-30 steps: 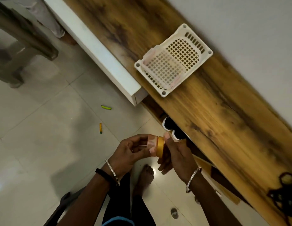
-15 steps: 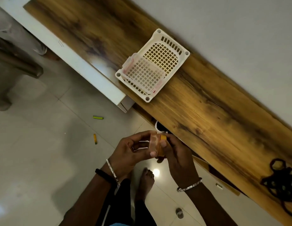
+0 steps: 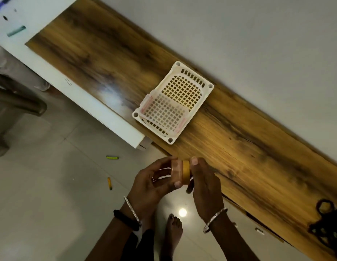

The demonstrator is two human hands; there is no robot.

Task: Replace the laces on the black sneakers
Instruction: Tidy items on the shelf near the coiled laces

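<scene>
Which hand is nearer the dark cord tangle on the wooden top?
Right. The right hand holds the side of the small jar toward the dark cord tangle; the left hand holds its far side.

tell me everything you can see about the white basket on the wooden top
The basket is cream-white plastic, rectangular, with a square-grid floor, slotted walls and a round hole at each corner. It sits upright on the wooden top, close to its front edge. A translucent tray with pink clips lies inside, over its nearer half.
</scene>
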